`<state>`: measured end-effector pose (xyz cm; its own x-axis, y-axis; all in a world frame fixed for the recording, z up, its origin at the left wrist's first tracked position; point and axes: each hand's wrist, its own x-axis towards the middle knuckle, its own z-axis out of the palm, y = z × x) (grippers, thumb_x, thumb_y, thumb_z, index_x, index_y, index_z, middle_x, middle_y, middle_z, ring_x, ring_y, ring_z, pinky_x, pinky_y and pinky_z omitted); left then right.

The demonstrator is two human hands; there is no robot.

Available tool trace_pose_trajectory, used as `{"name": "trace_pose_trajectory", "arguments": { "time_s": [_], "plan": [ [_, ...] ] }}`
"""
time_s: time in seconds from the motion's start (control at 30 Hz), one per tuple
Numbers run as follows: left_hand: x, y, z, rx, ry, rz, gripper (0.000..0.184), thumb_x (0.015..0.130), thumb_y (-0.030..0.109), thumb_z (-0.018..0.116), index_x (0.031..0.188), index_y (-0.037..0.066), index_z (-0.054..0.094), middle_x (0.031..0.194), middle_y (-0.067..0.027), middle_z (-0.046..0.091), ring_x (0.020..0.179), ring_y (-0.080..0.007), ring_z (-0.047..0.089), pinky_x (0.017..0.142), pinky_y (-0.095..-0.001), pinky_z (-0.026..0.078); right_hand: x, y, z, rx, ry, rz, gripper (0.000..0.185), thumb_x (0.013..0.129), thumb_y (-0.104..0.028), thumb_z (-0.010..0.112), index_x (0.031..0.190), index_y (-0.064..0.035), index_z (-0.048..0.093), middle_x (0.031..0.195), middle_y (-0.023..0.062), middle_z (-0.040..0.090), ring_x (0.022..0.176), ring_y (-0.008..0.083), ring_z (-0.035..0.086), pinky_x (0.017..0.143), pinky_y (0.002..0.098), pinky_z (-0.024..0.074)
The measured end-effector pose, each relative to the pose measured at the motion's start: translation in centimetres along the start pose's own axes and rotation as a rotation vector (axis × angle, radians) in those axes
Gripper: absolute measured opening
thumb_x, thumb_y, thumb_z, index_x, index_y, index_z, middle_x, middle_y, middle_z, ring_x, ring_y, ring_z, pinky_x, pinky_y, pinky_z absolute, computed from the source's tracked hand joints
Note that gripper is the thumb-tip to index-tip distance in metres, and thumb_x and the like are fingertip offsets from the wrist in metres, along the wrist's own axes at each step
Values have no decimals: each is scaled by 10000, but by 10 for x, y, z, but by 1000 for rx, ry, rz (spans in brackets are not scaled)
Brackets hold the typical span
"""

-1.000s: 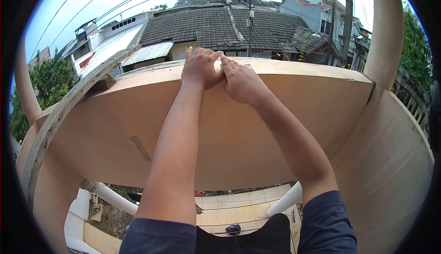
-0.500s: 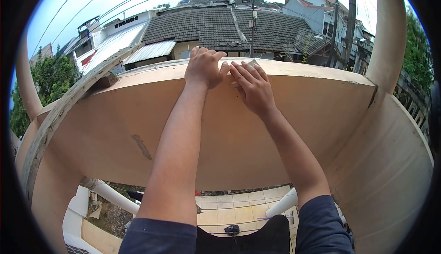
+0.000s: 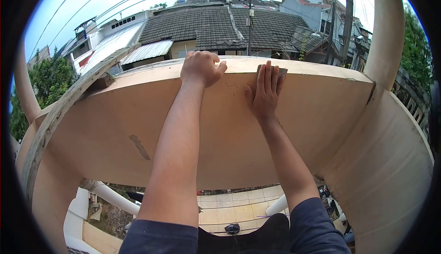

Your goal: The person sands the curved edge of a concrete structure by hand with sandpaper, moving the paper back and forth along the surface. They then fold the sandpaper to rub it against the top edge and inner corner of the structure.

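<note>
My left hand [image 3: 200, 68] rests on the top edge of the peach-painted beam [image 3: 220, 130], its fingers curled over the edge and its thumb pointing right. Their tips are hidden. To its right, my right hand [image 3: 266, 91] lies with fingers straight over a small grey-brown sheet that looks like sandpaper [image 3: 280, 72], pressing it against the upper part of the beam's near face. Part of the sheet shows beside and between the fingers. Small dark specks mark the paint between the two hands.
A weathered wooden strip [image 3: 69, 102] slants along the left side. Round columns [image 3: 385, 33] rise at both ends. Far below lie a tiled floor [image 3: 236, 203] and white pipes [image 3: 117, 199]. Tiled roofs [image 3: 183, 26] and overhead wires stand beyond.
My right hand has moved right, away from my left hand, and turned more upright, with the sheet now showing under its fingers. My left hand stays at the edge, its fingers more curled.
</note>
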<state>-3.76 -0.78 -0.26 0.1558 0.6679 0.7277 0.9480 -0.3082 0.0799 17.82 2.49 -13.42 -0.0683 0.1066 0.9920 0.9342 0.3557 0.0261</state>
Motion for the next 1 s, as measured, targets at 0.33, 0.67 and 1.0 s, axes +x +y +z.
{"name": "trace_pose_trajectory", "arguments": {
  "time_s": [0.33, 0.67, 1.0],
  "plan": [
    [-2, 0, 0, 5, 23, -13, 354, 945, 433, 658, 1044, 146, 840, 999, -64, 808, 1046, -285, 738, 1071, -438, 516, -7, -3, -7, 12, -107, -135, 907, 998, -655, 559, 1652, -48, 391, 1736, 194, 328, 1643, 386, 219, 1306, 646, 93],
    [-4, 0, 5, 87, 10, -12, 400, 958, 453, 663, 1177, 151, 804, 1186, -57, 771, 1197, -248, 666, 1138, -416, 464, -19, -20, 3, 112, 2, 96, 976, 1017, -676, 532, 1654, 33, 318, 1730, 308, 253, 1641, 450, 181, 1293, 658, 114],
    [-3, 0, 1, 68, -9, -8, 371, 961, 444, 667, 1144, 155, 812, 1202, -46, 760, 1217, -250, 648, 1164, -419, 453, -22, -46, 4, 3, -109, -32, 1043, 1029, -744, 417, 1650, 82, 274, 1731, 328, 221, 1637, 478, 161, 1288, 660, 137]
  ]
}}
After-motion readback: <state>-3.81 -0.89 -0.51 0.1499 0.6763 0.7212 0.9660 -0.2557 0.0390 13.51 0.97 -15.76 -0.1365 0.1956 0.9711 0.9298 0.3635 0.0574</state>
